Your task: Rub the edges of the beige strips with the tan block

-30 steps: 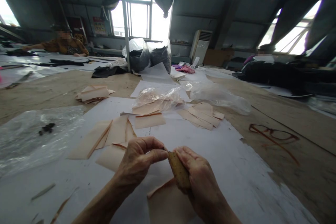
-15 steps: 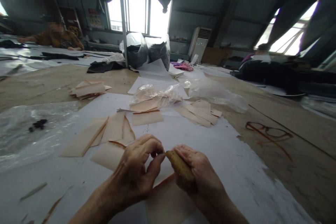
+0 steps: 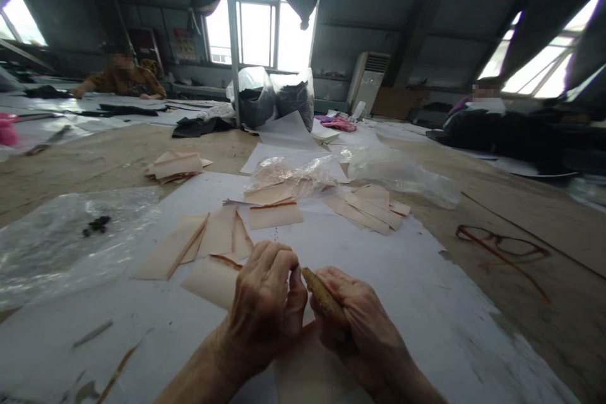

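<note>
R hand (image 3: 362, 322) is closed round a brown stick-like tool (image 3: 323, 295), tip poking out toward the L hand (image 3: 269, 306). L hand is curled into a loose fist, fingertips pinched right at the tool's tip; can't tell what, if anything, it grips there. Both hands hover over a beige leather piece (image 3: 310, 369) on the white paper sheet (image 3: 426, 303). More beige cut pieces (image 3: 215, 237) lie just beyond the L hand. Eyeglasses (image 3: 504, 245) well off to the R of the sheet. Clear plastic bag (image 3: 61, 240) far L of the hands.
</note>
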Available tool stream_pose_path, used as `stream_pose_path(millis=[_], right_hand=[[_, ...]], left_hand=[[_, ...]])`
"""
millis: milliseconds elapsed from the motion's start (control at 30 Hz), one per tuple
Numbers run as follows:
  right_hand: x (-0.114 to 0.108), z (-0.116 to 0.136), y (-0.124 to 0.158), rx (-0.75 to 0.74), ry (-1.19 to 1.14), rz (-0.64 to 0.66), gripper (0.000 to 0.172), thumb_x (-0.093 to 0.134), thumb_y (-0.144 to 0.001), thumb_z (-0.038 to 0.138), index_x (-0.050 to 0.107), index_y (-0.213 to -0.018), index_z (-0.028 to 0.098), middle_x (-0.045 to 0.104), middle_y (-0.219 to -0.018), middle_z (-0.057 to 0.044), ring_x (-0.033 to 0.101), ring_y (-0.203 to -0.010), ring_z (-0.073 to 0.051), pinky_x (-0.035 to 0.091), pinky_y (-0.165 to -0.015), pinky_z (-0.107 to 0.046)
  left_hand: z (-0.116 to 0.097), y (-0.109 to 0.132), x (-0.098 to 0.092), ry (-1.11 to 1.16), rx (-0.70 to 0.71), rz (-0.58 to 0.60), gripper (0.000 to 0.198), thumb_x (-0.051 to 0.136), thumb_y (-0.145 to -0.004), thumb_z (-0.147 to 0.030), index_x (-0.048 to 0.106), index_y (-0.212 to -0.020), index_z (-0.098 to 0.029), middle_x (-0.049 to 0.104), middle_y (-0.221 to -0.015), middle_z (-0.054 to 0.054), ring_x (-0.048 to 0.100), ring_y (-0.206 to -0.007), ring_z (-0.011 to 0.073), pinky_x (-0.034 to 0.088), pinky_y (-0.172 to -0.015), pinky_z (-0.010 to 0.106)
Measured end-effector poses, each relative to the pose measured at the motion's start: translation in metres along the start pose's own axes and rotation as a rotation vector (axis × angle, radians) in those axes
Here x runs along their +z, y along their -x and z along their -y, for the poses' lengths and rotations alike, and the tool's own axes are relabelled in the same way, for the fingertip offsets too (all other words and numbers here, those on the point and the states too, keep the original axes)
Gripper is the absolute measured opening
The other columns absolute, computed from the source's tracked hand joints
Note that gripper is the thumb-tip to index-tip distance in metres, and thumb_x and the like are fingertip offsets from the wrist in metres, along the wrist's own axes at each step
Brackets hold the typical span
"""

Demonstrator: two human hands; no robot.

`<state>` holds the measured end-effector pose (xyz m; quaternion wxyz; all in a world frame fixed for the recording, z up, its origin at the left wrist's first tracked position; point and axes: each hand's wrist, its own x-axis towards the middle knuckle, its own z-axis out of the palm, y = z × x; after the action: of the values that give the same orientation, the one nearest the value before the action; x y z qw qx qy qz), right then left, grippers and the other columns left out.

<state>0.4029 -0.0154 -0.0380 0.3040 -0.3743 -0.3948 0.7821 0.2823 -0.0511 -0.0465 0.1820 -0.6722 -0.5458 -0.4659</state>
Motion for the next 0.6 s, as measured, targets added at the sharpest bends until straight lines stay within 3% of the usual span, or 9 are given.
stream_pose_path(millis=[200, 300, 367, 500, 600], right_hand=[[-0.008, 0.001, 0.005, 0.119, -0.166, 0.112, 0.019, 0.053, -0.067, 0.027, 0.039, -0.059, 0.017, 0.029, -0.041, 0.009, 0.019, -0.029, 0.0, 0.01, -0.029, -0.013], [-0.015, 0.004, 0.001, 0.252, -0.363, 0.239, 0.009, 0.052, -0.064, 0.021, 0.047, -0.065, 0.014, 0.032, -0.041, 0.009, 0.015, -0.028, 0.001, 0.006, -0.029, -0.012], [-0.021, 0.005, -0.003, 0.298, -0.505, 0.328, 0.011, 0.054, -0.061, 0.018, 0.049, -0.069, 0.012, 0.036, -0.044, 0.008, 0.017, -0.029, 0.002, 0.006, -0.029, -0.01], [-0.029, 0.004, -0.009, 0.295, -0.689, 0.467, 0.012, 0.055, -0.062, 0.014, 0.05, -0.072, 0.008, 0.037, -0.048, 0.007, 0.022, -0.031, 0.003, 0.006, -0.029, -0.009], [-0.032, 0.001, -0.01, 0.302, -0.764, 0.497, 0.012, 0.054, -0.065, 0.012, 0.051, -0.074, 0.007, 0.036, -0.051, 0.007, 0.026, -0.032, 0.003, 0.006, -0.029, -0.009]], left_hand=[[0.022, -0.003, -0.008, -0.146, -0.112, -0.073, 0.008, 0.045, -0.072, -0.01, 0.046, -0.067, -0.016, 0.048, -0.064, 0.003, 0.046, -0.063, 0.0157, 0.038, -0.06, 0.029], [0.016, -0.005, -0.008, -0.046, -0.09, -0.002, 0.005, 0.047, -0.074, -0.014, 0.048, -0.07, -0.016, 0.051, -0.067, 0.001, 0.049, -0.064, 0.0132, 0.04, -0.06, 0.025], [0.008, -0.005, -0.008, 0.082, -0.094, 0.061, 0.006, 0.047, -0.076, -0.015, 0.049, -0.071, -0.017, 0.053, -0.069, 0.001, 0.051, -0.067, 0.0123, 0.041, -0.061, 0.024], [-0.001, -0.003, -0.009, 0.309, -0.125, 0.149, 0.008, 0.047, -0.079, -0.016, 0.054, -0.081, -0.019, 0.057, -0.084, 0.001, 0.054, -0.08, 0.0115, 0.043, -0.071, 0.022], [-0.001, -0.003, -0.01, 0.314, -0.152, 0.188, 0.018, 0.049, -0.079, -0.021, 0.055, -0.095, -0.022, 0.057, -0.097, 0.001, 0.053, -0.091, 0.0127, 0.042, -0.079, 0.023]])
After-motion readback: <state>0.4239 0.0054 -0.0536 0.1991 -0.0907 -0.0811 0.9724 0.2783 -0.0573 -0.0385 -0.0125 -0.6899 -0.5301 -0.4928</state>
